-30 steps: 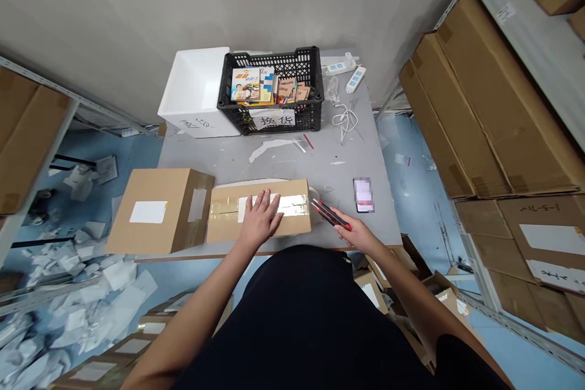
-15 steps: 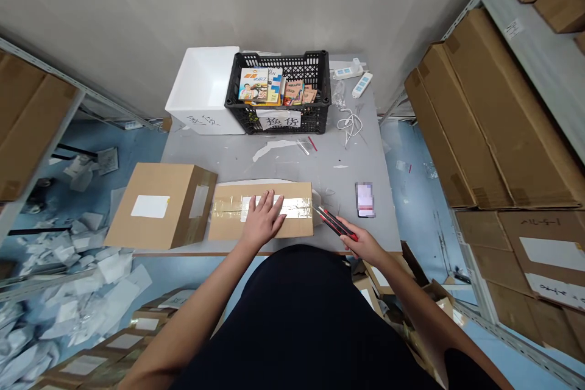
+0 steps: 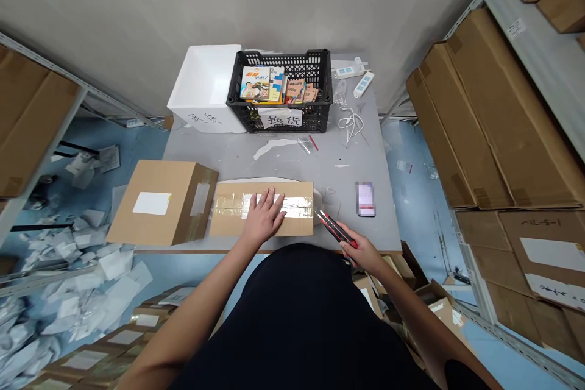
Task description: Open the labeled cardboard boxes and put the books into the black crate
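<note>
Cartons stacked on metal shelving (image 3: 498,122) walled in the right side of the room, and a blue floor (image 3: 406,207) strewn with white paper scraps (image 3: 77,268) showed beyond the left of the grey work table (image 3: 219,158). The left hand (image 3: 262,216) lay flat with its fingers spread, pressing on a cardboard box (image 3: 228,225) whose top carried clear packing tape (image 3: 299,207). The right hand (image 3: 365,254) curled closed around a red-and-black utility knife (image 3: 336,228), its tip just at the box's right end.

Left of both hands, a second cardboard box (image 3: 159,204) with a white label sat just beside the first. Straight ahead stood a black plastic crate (image 3: 242,116) of small illustrated books, next to a white foam box (image 3: 201,85) — both well beyond the hands. Right of the knife lay a phone (image 3: 365,199), its screen blurred; farther ahead were a white power strip (image 3: 363,84) and a loose white cable (image 3: 351,125).
</note>
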`<action>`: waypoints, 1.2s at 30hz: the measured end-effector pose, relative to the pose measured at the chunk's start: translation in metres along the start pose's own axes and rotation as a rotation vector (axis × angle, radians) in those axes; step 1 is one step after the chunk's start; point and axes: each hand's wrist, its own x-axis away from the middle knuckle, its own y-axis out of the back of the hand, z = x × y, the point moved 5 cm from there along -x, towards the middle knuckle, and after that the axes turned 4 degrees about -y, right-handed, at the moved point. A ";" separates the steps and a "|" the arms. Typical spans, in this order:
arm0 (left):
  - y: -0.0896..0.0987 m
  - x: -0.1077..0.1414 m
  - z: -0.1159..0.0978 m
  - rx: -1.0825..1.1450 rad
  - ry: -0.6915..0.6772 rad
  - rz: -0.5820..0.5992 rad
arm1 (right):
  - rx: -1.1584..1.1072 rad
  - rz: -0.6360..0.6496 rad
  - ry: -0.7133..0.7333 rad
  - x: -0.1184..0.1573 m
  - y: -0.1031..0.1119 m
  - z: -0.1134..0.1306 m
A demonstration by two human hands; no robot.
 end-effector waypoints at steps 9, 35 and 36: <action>0.000 0.000 0.001 0.028 0.011 -0.015 | 0.005 -0.016 0.029 0.007 -0.009 -0.010; 0.006 0.007 0.001 0.066 -0.013 -0.043 | -0.076 -0.162 0.112 -0.020 -0.004 0.000; 0.006 0.007 0.001 0.064 -0.013 -0.045 | -0.064 -0.168 0.119 -0.019 -0.003 0.000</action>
